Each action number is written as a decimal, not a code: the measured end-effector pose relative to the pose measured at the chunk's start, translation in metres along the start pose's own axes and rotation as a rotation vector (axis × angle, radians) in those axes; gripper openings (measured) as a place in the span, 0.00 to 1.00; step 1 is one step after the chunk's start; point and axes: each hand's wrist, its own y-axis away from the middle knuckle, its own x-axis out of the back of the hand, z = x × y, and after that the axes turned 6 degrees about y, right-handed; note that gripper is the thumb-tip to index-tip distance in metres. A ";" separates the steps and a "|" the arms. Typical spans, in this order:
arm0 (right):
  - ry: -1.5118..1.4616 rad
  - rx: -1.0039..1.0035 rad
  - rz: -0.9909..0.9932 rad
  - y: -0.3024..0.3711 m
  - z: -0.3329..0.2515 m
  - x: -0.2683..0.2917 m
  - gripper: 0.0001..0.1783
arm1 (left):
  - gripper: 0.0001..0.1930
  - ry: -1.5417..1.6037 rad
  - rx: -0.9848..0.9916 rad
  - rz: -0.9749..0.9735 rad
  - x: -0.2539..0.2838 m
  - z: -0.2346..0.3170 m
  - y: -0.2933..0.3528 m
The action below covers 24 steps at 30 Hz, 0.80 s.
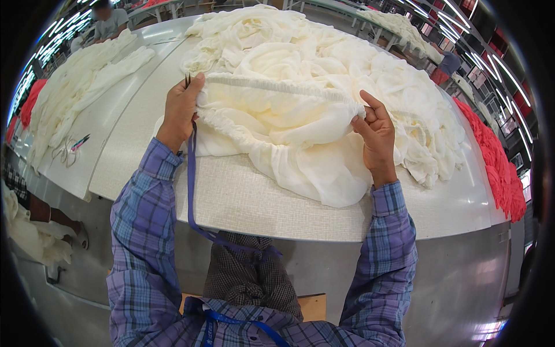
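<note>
A cream garment (289, 124) with a gathered elastic band is stretched between my two hands over the white table (260, 202). My left hand (180, 110) grips the band's left end; a small dark tool with thin tips sticks up from this hand, and a blue cord (191, 185) hangs from it toward my chest. My right hand (376, 130) pinches the band's right end. The garment's loose fabric drapes down toward the table's near edge.
A large heap of cream garments (324, 52) lies behind the held piece. Red garments (497, 168) pile along the right edge. More cream fabric (81, 81) covers the left table, where another person sits at the far end.
</note>
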 end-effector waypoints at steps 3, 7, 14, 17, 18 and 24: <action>0.070 0.032 0.078 -0.002 0.004 0.000 0.25 | 0.14 0.006 0.002 -0.012 -0.004 0.003 0.004; 0.262 0.099 0.232 -0.003 0.005 -0.002 0.19 | 0.15 -0.032 -0.013 -0.016 -0.004 0.003 0.005; 0.510 0.234 0.476 -0.003 0.004 -0.001 0.09 | 0.14 -0.114 -0.023 -0.035 -0.004 0.002 0.006; 0.683 0.266 0.510 0.000 -0.001 0.003 0.09 | 0.15 -0.123 -0.037 -0.026 -0.006 0.005 0.011; 0.736 0.291 0.531 -0.001 -0.003 0.005 0.09 | 0.15 -0.126 -0.042 -0.026 -0.007 0.006 0.011; 0.899 0.426 0.586 -0.009 0.003 0.025 0.10 | 0.15 -0.143 -0.074 -0.037 -0.009 0.008 0.013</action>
